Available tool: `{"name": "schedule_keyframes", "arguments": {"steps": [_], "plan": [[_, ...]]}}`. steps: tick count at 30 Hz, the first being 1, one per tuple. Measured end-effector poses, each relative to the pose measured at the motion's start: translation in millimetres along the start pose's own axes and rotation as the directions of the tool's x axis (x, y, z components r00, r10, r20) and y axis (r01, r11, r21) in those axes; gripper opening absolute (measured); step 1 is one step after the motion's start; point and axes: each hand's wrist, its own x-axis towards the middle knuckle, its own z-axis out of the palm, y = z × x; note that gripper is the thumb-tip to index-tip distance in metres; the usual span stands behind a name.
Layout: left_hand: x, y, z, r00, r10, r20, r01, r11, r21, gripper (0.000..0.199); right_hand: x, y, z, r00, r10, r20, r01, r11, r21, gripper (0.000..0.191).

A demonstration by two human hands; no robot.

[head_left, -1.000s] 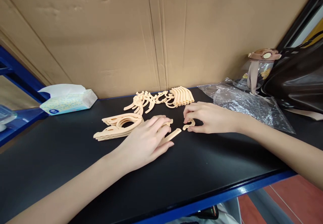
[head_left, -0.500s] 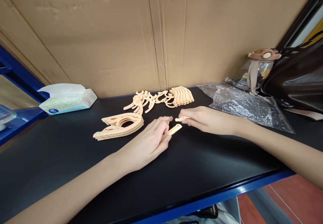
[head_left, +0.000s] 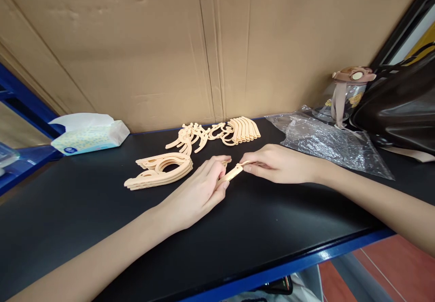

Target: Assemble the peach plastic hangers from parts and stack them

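My left hand is closed around a beige plastic hanger arm, whose end sticks out past the thumb toward the right. In a pinch, my right hand holds a slim beige piece, seemingly a hanger hook. Its tip meets the end of the arm; whether it sits inside cannot be seen. Left of my hands lies a stack of folded beige hangers. Behind them is a loose pile of hanger hooks, and to its right a neat row of hanger arms.
A tissue pack lies at the back left of the black tabletop. Clear plastic film, a bottle with a strap and a dark bag occupy the right. Cardboard stands along the back.
My right hand has brought the hook left and down against the end of the hanger arm, closing the small gap between them. My left hand has stayed nearly still.
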Motion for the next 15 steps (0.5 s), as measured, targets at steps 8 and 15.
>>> {"name": "schedule_keyframes", "arguments": {"steps": [8, 15], "plan": [[0.3, 2.5, 1.2, 0.998, 0.038, 0.041, -0.041, 0.997, 0.070, 0.023, 0.3, 0.5, 6.1, 0.998, 0.041, -0.042, -0.045, 0.994, -0.101, 0.043], [-1.6, 1.5, 0.8, 0.998, 0.058, 0.036, -0.060, 0.995, 0.083, 0.031, 0.1, 0.8, 10.6, 0.997, 0.076, -0.018, -0.078, 0.985, -0.155, 0.047]]}}
